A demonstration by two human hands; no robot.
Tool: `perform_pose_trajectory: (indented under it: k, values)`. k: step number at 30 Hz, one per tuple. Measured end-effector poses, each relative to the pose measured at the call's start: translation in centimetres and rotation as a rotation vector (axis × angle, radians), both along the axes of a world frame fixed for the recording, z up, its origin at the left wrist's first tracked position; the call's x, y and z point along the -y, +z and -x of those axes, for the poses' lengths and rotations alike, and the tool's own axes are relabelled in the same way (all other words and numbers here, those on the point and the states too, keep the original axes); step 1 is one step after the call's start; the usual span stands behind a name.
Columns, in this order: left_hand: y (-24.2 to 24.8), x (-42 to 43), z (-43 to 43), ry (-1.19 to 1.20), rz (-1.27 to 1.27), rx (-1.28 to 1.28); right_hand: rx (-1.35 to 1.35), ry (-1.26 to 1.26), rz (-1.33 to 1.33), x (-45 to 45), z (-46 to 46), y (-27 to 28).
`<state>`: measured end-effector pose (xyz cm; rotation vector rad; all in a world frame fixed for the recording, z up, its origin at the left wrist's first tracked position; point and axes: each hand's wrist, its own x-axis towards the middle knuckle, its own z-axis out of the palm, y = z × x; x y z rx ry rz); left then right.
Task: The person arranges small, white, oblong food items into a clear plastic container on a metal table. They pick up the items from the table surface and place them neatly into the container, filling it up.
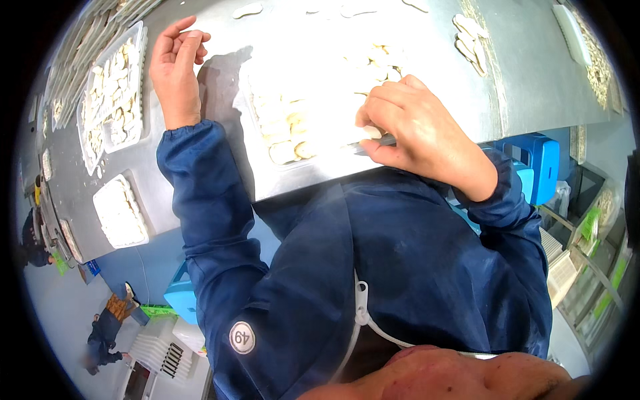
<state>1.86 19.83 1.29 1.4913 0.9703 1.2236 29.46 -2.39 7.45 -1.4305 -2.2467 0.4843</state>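
Observation:
My left hand [180,65] is held above the metal table at the upper left, fingers loosely curled, with nothing visible in it. Between the thumb and fingers of my right hand [415,125] is a pale slice [371,132], at the table's near edge. Left of that hand, a clear plastic tray [252,107] holds rows of pale slices with brownish edges [282,151]. Glare washes out much of this tray and its far side. Loose slices [385,62] lie just beyond my right hand, and a small group of long slices [470,42] is farther right.
Filled clear trays [120,85] overlap at the left, below stacked trays [82,45]. A white tray [120,212] sits near the left edge. More pieces [592,60] lie at far right. Blue plastic stools [542,170] stand below the table. Another person [105,330] is at lower left.

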Motion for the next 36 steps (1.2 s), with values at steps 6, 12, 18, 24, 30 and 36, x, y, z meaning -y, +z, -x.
perform_pose_trajectory:
  k: [6, 12, 18, 24, 30, 36]
  values:
    - [-0.1, 0.1, 0.0, -0.009, -0.003, -0.002, -0.011, 0.008, 0.001, 0.0, 0.0, -0.2]
    - [-0.1, 0.0, 0.1, -0.016, -0.008, -0.004, 0.001, 0.011, 0.009, 0.1, -0.1, -0.3]
    - [-0.1, 0.1, 0.0, -0.007, 0.003, 0.001, 0.016, 0.02, 0.071, -0.1, -0.3, 0.3]
    - [-0.1, 0.0, 0.2, 0.005, 0.005, -0.007, -0.029, -0.072, -0.041, 0.0, -2.1, 0.3]
    - [1.5, 1.5, 1.0, 0.102, 0.008, -0.053, 0.047, -0.371, -0.077, 0.7, -6.6, -0.1]
    - [3.3, 7.6, 2.1, 0.148, 0.221, -0.237, 0.078, -0.539, 0.052, 1.4, -7.3, -0.8]
